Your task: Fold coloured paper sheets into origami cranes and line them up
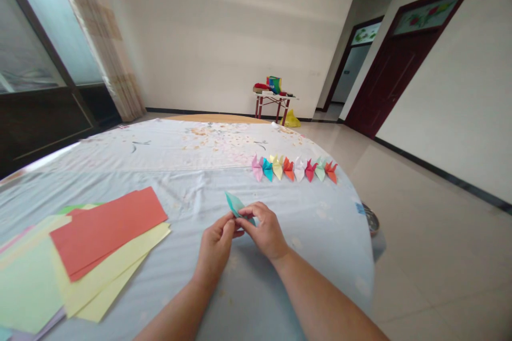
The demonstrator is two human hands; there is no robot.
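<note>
A small piece of folded teal paper [234, 202] is held just above the table, pinched between both hands. My left hand [218, 240] grips its lower near corner, thumb against fingertips. My right hand [264, 228] has its thumb and fingers closed on the right side of the paper, hiding part of it. The paper's pointed upper left end sticks out past the fingers. Beyond the hands, a row of several folded paper cranes [277, 168] in pink, blue, yellow, orange, white, red and pale green stands on the cloth.
Loose sheets lie at the left, with red paper [112, 229] on top of yellow paper [116, 277] and pale green paper [32, 277]. A pale patterned tablecloth [192, 192] covers the round table. Farther off stand a small side table [276, 97] and a yellow bag [291, 119].
</note>
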